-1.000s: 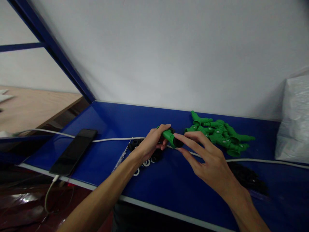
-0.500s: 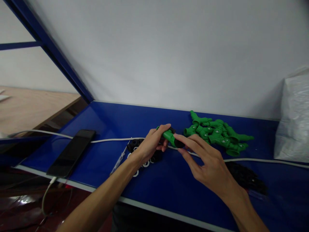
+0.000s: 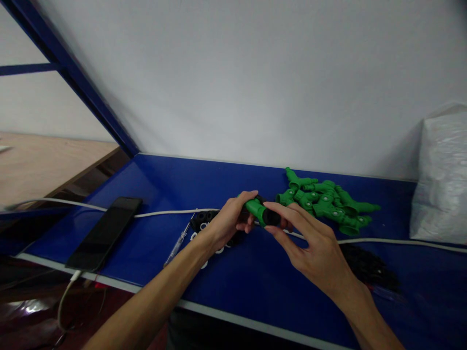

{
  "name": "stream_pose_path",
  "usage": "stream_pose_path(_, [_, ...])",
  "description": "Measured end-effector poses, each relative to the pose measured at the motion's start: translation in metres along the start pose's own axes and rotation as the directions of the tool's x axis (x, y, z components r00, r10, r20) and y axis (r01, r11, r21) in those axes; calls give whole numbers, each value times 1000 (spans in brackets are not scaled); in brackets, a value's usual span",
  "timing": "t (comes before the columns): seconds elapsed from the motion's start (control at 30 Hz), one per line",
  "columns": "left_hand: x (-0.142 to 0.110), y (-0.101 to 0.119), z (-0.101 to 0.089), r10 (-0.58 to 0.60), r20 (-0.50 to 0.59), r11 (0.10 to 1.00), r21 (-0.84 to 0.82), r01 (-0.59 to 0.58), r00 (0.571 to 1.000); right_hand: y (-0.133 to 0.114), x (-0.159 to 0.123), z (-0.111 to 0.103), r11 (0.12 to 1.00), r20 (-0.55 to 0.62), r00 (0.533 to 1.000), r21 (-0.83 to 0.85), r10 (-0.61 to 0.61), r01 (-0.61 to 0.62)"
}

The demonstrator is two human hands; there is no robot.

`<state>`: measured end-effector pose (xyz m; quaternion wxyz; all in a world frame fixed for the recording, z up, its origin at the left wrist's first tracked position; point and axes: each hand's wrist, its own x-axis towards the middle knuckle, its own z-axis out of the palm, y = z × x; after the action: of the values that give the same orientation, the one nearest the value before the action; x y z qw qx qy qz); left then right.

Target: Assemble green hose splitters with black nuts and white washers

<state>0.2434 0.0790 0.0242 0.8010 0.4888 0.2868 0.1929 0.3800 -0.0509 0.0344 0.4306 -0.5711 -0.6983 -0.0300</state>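
Note:
My left hand (image 3: 231, 218) is closed around a green plastic pipe fitting (image 3: 254, 207), held just above the blue table. At the fitting's near right end sits a round black cap (image 3: 272, 217). The thumb and index finger of my right hand (image 3: 315, 240) pinch this end, on the cap and the fitting's rim. To the right behind my hands lies a pile of similar green fittings (image 3: 328, 204). Black rings (image 3: 205, 219) and white rings (image 3: 193, 236) lie partly hidden under my left forearm. A clear-handled screwdriver (image 3: 177, 247) rests left of them.
A black phone (image 3: 105, 233) lies at the left with a charging cord (image 3: 62, 306). One white cable (image 3: 386, 241) runs across the blue table (image 3: 164, 177). Small black parts (image 3: 370, 267) are heaped at the right, before a filled plastic bag (image 3: 438, 180). A wall rises behind.
My right fingertips have shifted slightly around the fitting's capped end, which tilts a little more into view. The whole view has moved slightly; both hands keep their hold.

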Motion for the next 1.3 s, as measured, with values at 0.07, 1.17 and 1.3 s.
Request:
stream_pose_path(0.07, [0, 1, 0, -19, 30, 1000, -14, 20, 999, 1, 1, -2, 1000, 13, 1000, 21, -7, 6])
stream_pose_path(1.17, [-3, -1, 8, 51, -20, 996, 78, -49, 999, 6, -2, -1, 995, -60, 995, -59, 78, -81])
stream_pose_path(1.3, [-3, -2, 9, 84, -25, 991, 110, -81, 996, 4, -4, 3, 986, -110, 984, -73, 142, -151])
